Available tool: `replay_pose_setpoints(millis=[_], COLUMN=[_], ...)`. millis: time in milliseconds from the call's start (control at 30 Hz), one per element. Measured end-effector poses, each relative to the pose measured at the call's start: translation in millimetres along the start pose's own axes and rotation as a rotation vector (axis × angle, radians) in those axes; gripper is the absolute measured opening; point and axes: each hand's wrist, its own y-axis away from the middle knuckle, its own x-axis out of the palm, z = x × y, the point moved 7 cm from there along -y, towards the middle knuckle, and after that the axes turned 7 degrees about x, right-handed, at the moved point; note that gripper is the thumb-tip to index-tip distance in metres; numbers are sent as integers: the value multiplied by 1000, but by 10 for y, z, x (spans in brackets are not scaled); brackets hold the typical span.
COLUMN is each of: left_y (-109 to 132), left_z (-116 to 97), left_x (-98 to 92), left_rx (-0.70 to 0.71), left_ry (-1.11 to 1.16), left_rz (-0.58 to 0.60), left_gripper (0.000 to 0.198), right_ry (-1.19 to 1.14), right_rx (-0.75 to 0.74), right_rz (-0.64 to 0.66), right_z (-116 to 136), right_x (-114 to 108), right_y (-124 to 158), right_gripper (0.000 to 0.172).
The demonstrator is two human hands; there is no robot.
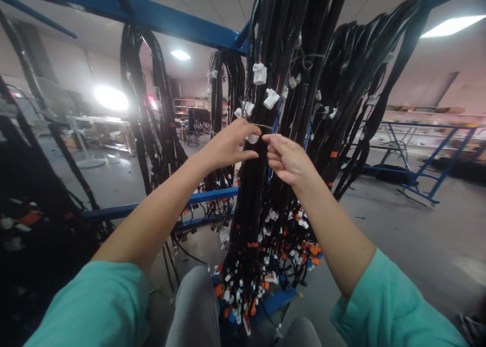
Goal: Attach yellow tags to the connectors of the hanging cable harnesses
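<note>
A thick bundle of black wiring harnesses [248, 195] hangs upright in front of me, with white plug connectors [259, 74] on its upper part. Around it at hand height runs a thin wire tie [261, 125]. My left hand [231, 143] is at the bundle's left side, thumb and forefinger apart, with a white connector [252, 138] between or just behind them. On the bundle's front, my right hand [285, 157] is closed in a pinch at the tie; its fingertips partly hide what they grip. Loose ends with white, orange and blue connectors [243, 286] hang below.
A blue metal frame [182, 20] carries the harnesses, with a lower crossbar [212, 195] to the left. More harness bundles hang at left [138, 99] and right [357, 79]. A blue rack [436, 155] stands at right, and a fan [56, 99] at far left.
</note>
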Motion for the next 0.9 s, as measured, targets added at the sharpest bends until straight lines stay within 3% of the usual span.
replay_pose_setpoints(millis=[133,233,467,567,733,833,900], left_y=[85,119,87,64,-56,-154,-199], left_z=[160,246,305,280,233,317,408], left_x=[-134,-206,-128,-136,-238,-259,-232], left_rx=[-145,-185,-180,-231,-308,-419,-526], left_ry=[-34,-10,-69,-148,-242,-315,-394], left_rz=[-85,-119,-65,-61,-162,-187,-143], left_gripper=[15,19,21,14,15,18,21], right_ry=[-240,-346,-599,-682,-778,-761,-739], right_rx=[202,325,583,649,748,771,777], right_rz=[-40,-57,-125,-163,-235,-221,-216], right_z=[-326,-695,-1669,-2006,-2455,-2632,-2718], right_x=[-294,-527,-1015,-1201,-1501,-1650,-1734], right_y=[176,344,818,1073,1504,1721,1849], right_gripper=[11,10,7,8,11,16,20])
